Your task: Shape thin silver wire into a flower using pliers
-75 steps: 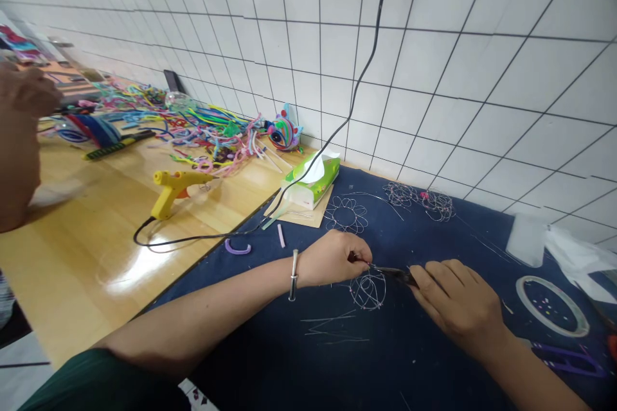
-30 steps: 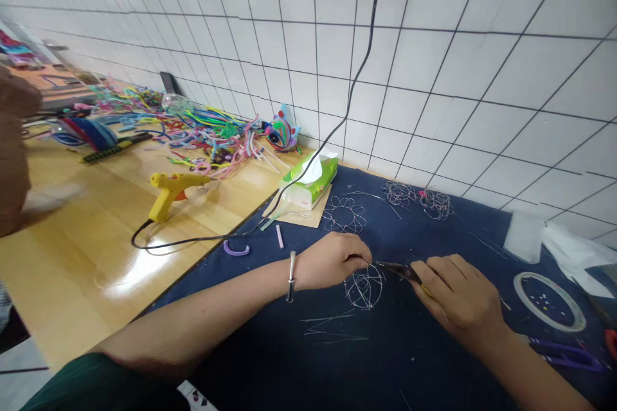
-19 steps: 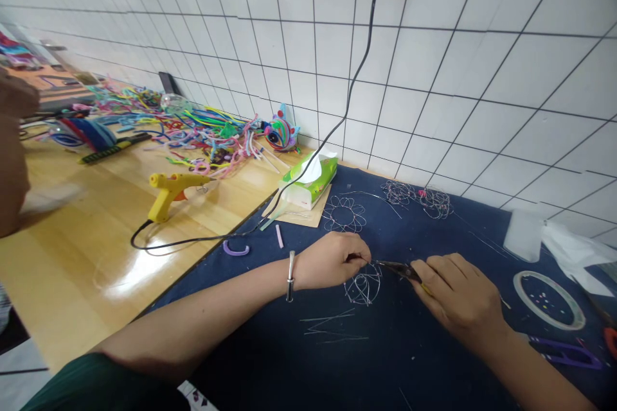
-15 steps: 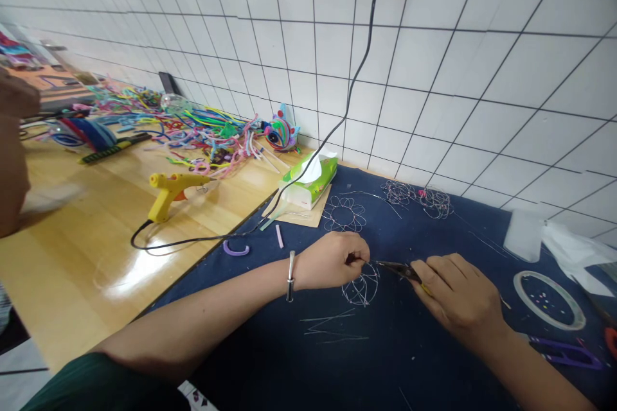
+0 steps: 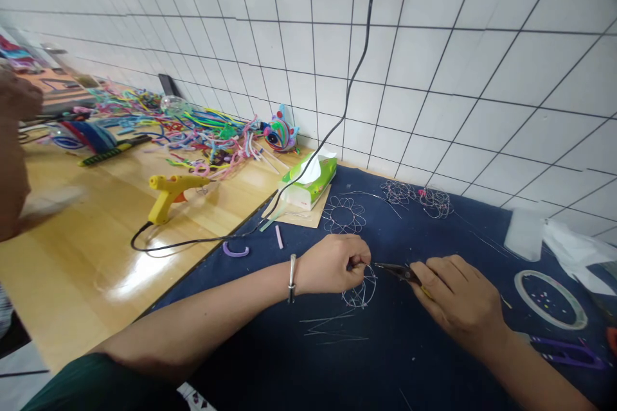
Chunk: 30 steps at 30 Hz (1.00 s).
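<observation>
My left hand (image 5: 336, 263) is closed in a pinch on a round wire ornament (image 5: 360, 292), which hangs below the fingers. Part of the wire is hidden by that hand. My right hand (image 5: 460, 292) grips a pair of pliers (image 5: 398, 271) with dark jaws and yellow on the handle. The jaw tips point left, close to my left fingertips; whether they bite on wire is too small to tell. Several cut wires (image 5: 332, 324) lie on the dark blue cloth (image 5: 289, 366) below. A flower-shaped wire piece (image 5: 344, 214) lies behind my left hand.
A yellow glue gun (image 5: 168, 196) rests on the wooden table (image 5: 96, 205), its cord (image 5: 186, 241) crossing toward the wall. A tissue pack (image 5: 311, 180), coiled wire pieces (image 5: 414, 196), a round tray (image 5: 550, 300) and purple snips (image 5: 569, 353) surround the hands. Another person's arm (image 5: 12, 154) is at far left.
The wire ornament has turned slightly beneath my left fingers. The pliers have shifted a little left, and both hands stay almost in place.
</observation>
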Available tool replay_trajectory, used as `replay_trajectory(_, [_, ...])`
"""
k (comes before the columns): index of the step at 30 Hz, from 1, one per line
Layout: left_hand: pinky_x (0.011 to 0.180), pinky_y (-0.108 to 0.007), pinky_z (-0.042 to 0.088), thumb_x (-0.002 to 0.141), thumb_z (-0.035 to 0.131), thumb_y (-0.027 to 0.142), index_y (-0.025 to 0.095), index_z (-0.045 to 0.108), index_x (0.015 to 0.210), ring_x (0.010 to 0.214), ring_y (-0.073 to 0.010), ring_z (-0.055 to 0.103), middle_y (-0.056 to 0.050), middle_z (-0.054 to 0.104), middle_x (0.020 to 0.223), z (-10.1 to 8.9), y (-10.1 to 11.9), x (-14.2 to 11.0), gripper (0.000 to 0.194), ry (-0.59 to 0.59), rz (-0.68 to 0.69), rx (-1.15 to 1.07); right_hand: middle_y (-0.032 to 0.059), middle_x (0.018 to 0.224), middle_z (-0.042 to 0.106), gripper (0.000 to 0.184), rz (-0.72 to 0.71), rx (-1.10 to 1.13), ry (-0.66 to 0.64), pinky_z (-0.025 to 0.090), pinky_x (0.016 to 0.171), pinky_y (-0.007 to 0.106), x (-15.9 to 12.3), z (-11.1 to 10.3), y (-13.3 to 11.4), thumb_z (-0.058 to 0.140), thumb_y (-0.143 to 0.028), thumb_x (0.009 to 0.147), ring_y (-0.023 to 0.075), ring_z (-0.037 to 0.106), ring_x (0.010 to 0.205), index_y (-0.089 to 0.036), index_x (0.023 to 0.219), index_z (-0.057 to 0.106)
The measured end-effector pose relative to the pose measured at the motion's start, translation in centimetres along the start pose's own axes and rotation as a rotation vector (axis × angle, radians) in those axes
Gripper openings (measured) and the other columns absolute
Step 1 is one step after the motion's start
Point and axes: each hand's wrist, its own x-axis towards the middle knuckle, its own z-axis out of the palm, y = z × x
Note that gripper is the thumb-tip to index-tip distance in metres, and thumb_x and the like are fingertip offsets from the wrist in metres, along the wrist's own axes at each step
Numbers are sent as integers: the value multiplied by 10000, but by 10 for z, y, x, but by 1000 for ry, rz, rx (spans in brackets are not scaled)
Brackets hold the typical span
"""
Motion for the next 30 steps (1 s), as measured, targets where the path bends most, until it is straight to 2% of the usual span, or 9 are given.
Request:
replay_trajectory(7, [562, -187, 359, 673, 431, 35, 137, 560, 688, 590, -71, 453, 21, 521, 625, 0, -1, 1, 165, 25, 30, -7, 41, 799, 576, 228, 3, 1, 7, 394, 702, 301, -1, -1, 1, 618, -241, 739, 153, 474, 744, -167, 953, 593])
replay_trajectory(16, [628, -193, 397, 726, 443, 76, 142, 581, 739, 663, -84, 504, 4, 581, 695, -3, 0, 3, 154, -15, 8, -38, 48, 810, 581, 219, 11, 0, 11, 400, 724, 308, 0, -1, 1, 609, -226, 747, 156, 490, 764, -166, 957, 595])
replay_trajectory(23, [526, -182, 334, 657, 423, 65, 143, 526, 659, 537, -63, 405, 34, 474, 588, -1, 2, 2, 129, -18, -33, 23, 44, 808, 580, 223, 2, -3, 19, 405, 722, 306, -1, -2, 1, 611, -227, 743, 153, 494, 758, -165, 956, 598])
replay_trajectory(30, [508, -174, 312, 630, 415, 54, 142, 501, 641, 524, -52, 374, 43, 429, 574, -2, 4, 3, 123, 5, -52, -26, 44, 796, 584, 233, -21, -28, 35, 411, 711, 307, -1, -4, 2, 630, -230, 727, 158, 493, 749, -162, 949, 599])
